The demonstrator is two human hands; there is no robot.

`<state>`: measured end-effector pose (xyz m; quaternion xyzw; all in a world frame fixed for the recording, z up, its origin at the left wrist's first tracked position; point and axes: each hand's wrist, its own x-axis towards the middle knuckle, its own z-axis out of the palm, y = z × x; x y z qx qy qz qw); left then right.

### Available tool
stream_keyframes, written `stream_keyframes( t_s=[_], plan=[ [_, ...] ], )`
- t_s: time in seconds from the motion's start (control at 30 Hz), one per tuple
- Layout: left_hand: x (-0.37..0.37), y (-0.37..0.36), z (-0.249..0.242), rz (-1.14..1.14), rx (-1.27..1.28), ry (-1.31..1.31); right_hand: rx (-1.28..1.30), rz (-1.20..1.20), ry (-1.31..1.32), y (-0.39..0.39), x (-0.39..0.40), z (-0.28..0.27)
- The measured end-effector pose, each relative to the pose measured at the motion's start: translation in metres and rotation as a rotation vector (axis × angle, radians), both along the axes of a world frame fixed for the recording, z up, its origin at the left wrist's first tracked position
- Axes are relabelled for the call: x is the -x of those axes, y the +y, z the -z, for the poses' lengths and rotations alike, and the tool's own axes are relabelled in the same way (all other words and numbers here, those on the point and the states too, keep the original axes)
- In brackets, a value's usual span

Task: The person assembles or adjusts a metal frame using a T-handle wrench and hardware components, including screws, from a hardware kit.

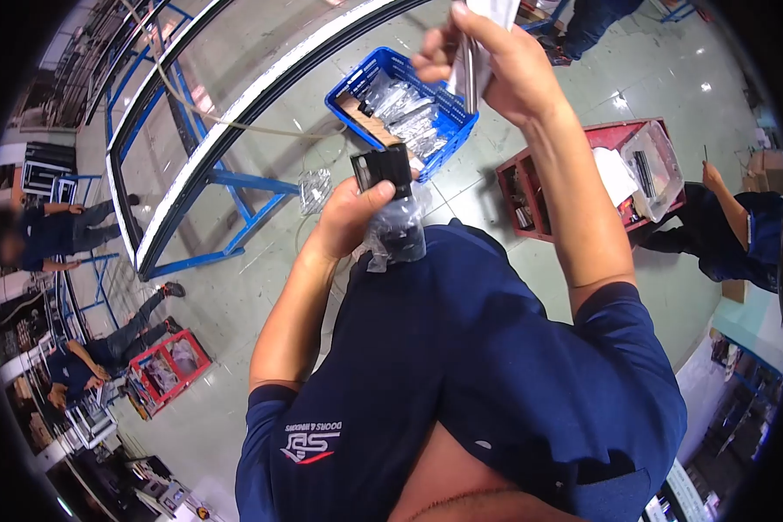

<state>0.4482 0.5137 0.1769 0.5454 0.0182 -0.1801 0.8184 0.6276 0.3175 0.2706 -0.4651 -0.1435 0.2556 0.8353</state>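
Note:
My left hand [352,209] is closed around a black metal hardware piece [381,171], thumb pressed on its face. A clear plastic bag [396,233] hangs below the piece, near my shirt. Higher up and to the right, my right hand [518,78] grips a slim silver metal bar [471,74], with a white sheet or wrapper [493,13] behind it. The exact kind of either part cannot be made out. Under and between the hands stands a blue plastic crate [457,139] holding plastic-wrapped parts [400,100] and a strip of brown cardboard [370,120].
A long black-and-white frame [274,83] rests on blue metal stands [248,183] to the left. One bagged part [315,190] lies nearby. At right is a red cart [518,196] with a clear bin [661,165], beside another person [748,226]. More people work at left near a red box [170,370].

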Motion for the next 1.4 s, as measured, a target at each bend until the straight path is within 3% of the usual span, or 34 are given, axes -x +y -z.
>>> stream_keyframes(
  t_s=[0.1, 0.2, 0.27, 0.43, 0.47, 0.5, 0.53, 0.63, 0.73, 0.8, 0.83, 0.9, 1.13, 1.33, 1.4],
  plan=[
    [0.009, 0.008, 0.013, -0.201, 0.129, 0.038, 0.243, -0.105, -0.052, -0.008, 0.017, 0.04],
    [0.016, 0.016, 0.019, -0.249, 0.119, 0.042, 0.556, -0.148, -0.129, -0.003, 0.06, 0.076],
    [0.018, 0.02, 0.019, -0.264, 0.165, 0.061, 0.616, -0.308, -0.028, -0.004, 0.08, 0.09],
    [0.02, 0.038, 0.03, -0.209, 0.001, 0.059, 0.591, -0.486, -0.174, -0.005, 0.1, 0.121],
    [0.021, 0.04, 0.033, -0.203, -0.02, 0.076, 0.523, -0.524, -0.252, -0.003, 0.102, 0.122],
    [0.024, 0.043, 0.037, -0.203, -0.031, 0.082, 0.665, -0.619, -0.269, -0.005, 0.102, 0.117],
    [0.026, 0.045, 0.041, -0.206, -0.035, 0.081, 0.624, -0.651, -0.298, -0.003, 0.106, 0.115],
    [0.031, 0.046, 0.041, -0.286, -0.072, 0.129, 0.659, -0.656, -0.321, 0.002, 0.108, 0.108],
    [0.032, 0.049, 0.041, -0.369, -0.149, 0.101, 0.597, -0.529, -0.342, 0.002, 0.105, 0.114],
    [0.028, 0.046, 0.04, -0.399, -0.183, 0.102, 0.692, -0.477, 0.009, 0.003, 0.099, 0.098],
    [0.026, 0.042, 0.038, -0.468, -0.088, 0.084, 0.588, -0.324, 0.008, 0.006, 0.102, 0.099],
    [0.015, 0.023, 0.02, -0.655, 0.044, 0.026, 0.479, -0.296, 0.098, 0.007, 0.096, 0.097],
    [-0.009, 0.018, -0.02, -0.713, 0.143, -0.262, 0.28, -0.285, 0.231, 0.017, 0.069, 0.079],
    [-0.022, 0.014, -0.038, -0.781, 0.16, -0.337, 0.183, -0.201, 0.134, 0.026, 0.064, 0.059],
    [-0.027, 0.016, -0.043, -0.817, 0.144, -0.296, 0.211, -0.031, 0.029, 0.028, 0.061, 0.051]
  ],
)
